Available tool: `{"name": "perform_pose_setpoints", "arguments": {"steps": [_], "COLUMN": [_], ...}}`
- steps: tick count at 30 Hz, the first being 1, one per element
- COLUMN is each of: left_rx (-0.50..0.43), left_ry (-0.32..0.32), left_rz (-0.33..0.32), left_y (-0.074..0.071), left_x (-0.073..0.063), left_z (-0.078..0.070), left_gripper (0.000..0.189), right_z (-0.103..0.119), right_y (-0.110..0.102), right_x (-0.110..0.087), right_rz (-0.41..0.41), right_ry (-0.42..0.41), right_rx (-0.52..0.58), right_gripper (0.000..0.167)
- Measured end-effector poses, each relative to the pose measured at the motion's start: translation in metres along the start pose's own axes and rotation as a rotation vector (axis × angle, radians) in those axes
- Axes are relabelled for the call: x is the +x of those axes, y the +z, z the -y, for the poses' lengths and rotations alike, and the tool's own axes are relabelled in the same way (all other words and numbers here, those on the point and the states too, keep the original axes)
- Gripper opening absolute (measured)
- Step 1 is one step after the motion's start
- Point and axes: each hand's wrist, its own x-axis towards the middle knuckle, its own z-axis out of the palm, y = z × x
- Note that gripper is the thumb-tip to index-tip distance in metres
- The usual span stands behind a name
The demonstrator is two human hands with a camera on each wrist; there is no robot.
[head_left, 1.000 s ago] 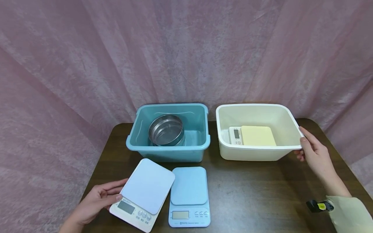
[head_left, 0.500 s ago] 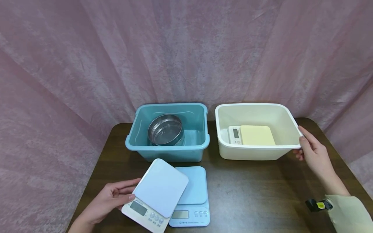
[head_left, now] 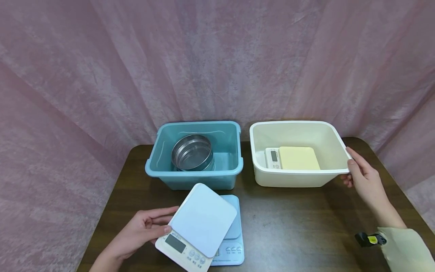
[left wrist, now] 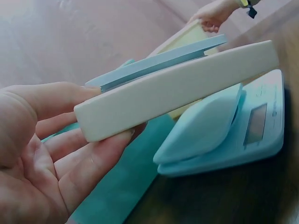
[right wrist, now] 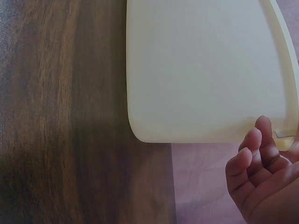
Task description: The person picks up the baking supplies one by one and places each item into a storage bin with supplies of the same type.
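My left hand (head_left: pixel 144 230) grips a white digital kitchen scale (head_left: pixel 204 221) by its left edge, thumb on top and fingers underneath. In the left wrist view the white scale (left wrist: pixel 177 86) is raised above a light blue scale (left wrist: pixel 224 126), with a gap between them. That blue scale (head_left: pixel 234 241) lies on the table, partly covered by the white one in the head view. At the far right my right hand (head_left: pixel 365 181) holds the right rim of a cream basin (head_left: pixel 289 179), its thumb over the edge. A yellow-topped scale (head_left: pixel 299 158) lies inside that basin.
A teal basin (head_left: pixel 193 183) stands at the back left of the dark wooden table (head_left: pixel 289 226), holding a round metal pan (head_left: pixel 193 153). Behind the table hangs a pink curtain (head_left: pixel 217 60). The two basins stand side by side with a narrow gap.
My left hand has carried the white scale to the right, so that it now overlaps much of the blue scale in the head view. My right hand stays on the cream basin's rim.
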Motion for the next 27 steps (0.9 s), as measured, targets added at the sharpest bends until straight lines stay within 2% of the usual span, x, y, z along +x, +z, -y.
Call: {"name": "perform_pose_setpoints", "arguments": {"steps": [10,18,27], "left_rx": [0.029,0.023,0.072], "left_ry": [0.031,0.121,0.124], "left_rz": [0.035,0.116,0.172], "left_y": [0.013,0.02,0.026], "left_x": [0.015,0.025,0.041], "left_z": [-0.014,-0.032,-0.059], "left_gripper": [0.052,0.051,0.051], "right_z": [-0.001,-0.001,0.001], "right_y": [0.001,0.001,0.002], "right_x": [0.0,0.0,-0.001], "right_rz": [-0.011,-0.01,-0.01], "right_ry": [-0.017,-0.018,-0.022], "right_rx": [0.01,0.008,0.013], "right_gripper": [0.049,0.05,0.05]}}
